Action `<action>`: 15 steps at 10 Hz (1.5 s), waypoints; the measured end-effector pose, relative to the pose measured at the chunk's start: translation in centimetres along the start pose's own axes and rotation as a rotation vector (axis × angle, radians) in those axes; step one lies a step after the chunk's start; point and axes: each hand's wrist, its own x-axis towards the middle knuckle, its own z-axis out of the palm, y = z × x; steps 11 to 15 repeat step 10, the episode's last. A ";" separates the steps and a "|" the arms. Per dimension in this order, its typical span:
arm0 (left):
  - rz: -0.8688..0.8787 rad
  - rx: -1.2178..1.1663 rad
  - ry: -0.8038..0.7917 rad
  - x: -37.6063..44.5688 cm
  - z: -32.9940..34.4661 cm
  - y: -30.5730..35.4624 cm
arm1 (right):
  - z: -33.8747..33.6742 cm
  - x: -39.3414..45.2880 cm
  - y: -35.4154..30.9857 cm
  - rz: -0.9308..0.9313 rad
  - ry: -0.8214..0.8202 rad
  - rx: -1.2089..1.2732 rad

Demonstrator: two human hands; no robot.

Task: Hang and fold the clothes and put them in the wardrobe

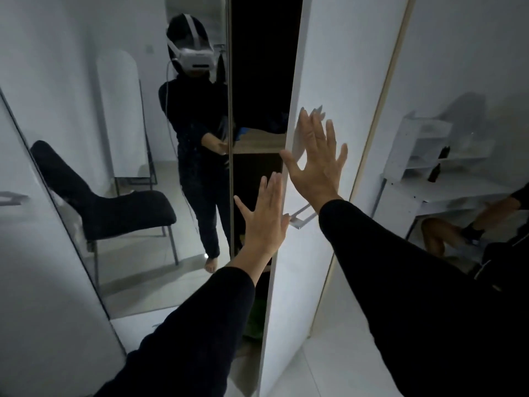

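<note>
White wardrobe door (289, 282) is pressed by flat left hand (264, 216) and right hand (317, 161), grips wide, seemingly to shut it.

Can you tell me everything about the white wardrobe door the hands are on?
The white wardrobe door is a tall, smooth, glossy panel that looks like painted board. It stands ajar, with a dark gap beside its left edge showing a wooden shelf inside. A clear bar handle sticks out of its face. The right hand is against it with straight, spread fingers; the left hand is at its edge near the handle.
</note>
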 end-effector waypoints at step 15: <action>-0.327 0.346 0.082 8.1 8.0 -12.7 | 19.1 7.0 1.4 -0.214 0.055 0.167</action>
